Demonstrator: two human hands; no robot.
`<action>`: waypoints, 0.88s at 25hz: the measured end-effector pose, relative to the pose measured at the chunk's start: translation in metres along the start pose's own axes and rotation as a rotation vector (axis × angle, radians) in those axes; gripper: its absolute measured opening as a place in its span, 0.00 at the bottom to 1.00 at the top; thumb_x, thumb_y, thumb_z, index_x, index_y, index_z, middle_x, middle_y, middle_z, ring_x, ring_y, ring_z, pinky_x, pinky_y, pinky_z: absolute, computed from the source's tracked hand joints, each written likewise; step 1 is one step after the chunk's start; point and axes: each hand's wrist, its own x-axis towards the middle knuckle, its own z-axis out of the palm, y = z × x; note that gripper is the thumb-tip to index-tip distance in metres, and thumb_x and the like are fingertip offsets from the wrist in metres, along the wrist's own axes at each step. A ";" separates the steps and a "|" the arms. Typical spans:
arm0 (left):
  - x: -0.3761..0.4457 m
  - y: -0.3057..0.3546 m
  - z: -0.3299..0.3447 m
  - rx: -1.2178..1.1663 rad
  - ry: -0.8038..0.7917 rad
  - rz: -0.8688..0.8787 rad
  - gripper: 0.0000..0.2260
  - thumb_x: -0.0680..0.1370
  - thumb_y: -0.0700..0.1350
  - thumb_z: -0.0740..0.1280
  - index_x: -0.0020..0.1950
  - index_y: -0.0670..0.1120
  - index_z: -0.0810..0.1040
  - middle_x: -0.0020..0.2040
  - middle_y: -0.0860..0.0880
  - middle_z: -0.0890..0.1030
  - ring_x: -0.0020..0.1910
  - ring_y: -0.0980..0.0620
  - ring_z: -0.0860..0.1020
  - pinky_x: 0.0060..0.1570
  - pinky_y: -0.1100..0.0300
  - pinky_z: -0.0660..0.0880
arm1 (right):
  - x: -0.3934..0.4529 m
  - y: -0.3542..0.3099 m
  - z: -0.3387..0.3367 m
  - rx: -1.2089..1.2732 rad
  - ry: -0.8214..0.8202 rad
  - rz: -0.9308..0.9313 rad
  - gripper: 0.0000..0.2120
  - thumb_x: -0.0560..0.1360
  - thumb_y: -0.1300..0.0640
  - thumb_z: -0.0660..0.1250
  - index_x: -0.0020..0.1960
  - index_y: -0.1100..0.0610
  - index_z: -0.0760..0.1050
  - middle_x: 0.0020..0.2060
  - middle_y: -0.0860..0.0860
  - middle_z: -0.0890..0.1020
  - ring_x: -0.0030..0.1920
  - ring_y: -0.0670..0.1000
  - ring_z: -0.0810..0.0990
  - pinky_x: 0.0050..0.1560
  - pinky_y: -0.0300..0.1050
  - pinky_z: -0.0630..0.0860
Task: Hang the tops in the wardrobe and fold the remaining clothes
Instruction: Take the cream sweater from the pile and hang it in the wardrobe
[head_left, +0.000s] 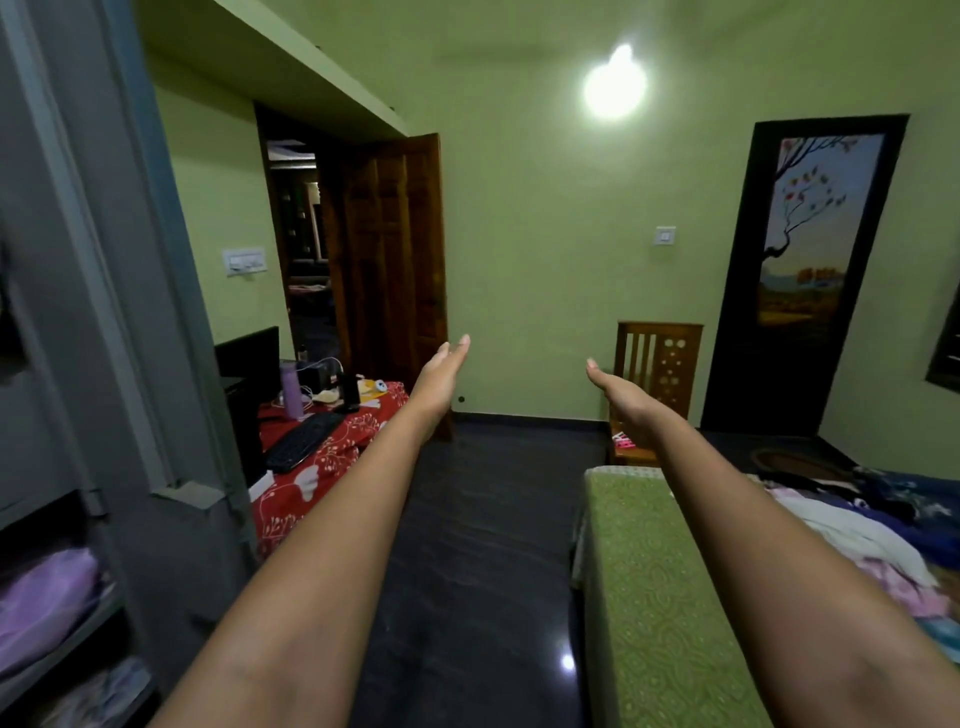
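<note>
We hold both arms out, left hand and right hand flat, fingers straight, grasping nothing. No step seems begun: the clothes lie heaped on the bed at right, the wardrobe stands at left. Next we likely turn right and pick a top. A desk and chair flank the bare floor.

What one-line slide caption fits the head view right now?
Both hands, left and right, reach out empty over the floor, wardrobe at left, clothes piled on the bed at right.
</note>
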 end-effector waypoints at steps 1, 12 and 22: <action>0.021 -0.007 -0.003 0.011 0.009 0.007 0.33 0.79 0.63 0.55 0.79 0.47 0.52 0.78 0.50 0.55 0.76 0.49 0.55 0.75 0.50 0.53 | 0.021 0.000 0.006 -0.018 0.004 -0.006 0.35 0.79 0.37 0.53 0.78 0.57 0.51 0.77 0.53 0.53 0.77 0.54 0.50 0.74 0.53 0.49; 0.316 -0.036 -0.045 0.050 0.052 0.075 0.31 0.81 0.61 0.53 0.78 0.46 0.54 0.78 0.48 0.56 0.76 0.49 0.55 0.75 0.48 0.53 | 0.310 -0.030 0.026 0.061 0.069 0.004 0.38 0.77 0.34 0.55 0.78 0.57 0.51 0.77 0.53 0.54 0.76 0.56 0.53 0.74 0.54 0.50; 0.549 -0.120 0.008 0.040 0.042 0.013 0.30 0.80 0.61 0.53 0.78 0.47 0.54 0.78 0.48 0.57 0.76 0.47 0.56 0.75 0.47 0.54 | 0.563 0.014 -0.015 0.061 0.105 0.057 0.41 0.75 0.33 0.55 0.78 0.55 0.48 0.77 0.54 0.53 0.76 0.58 0.52 0.73 0.58 0.49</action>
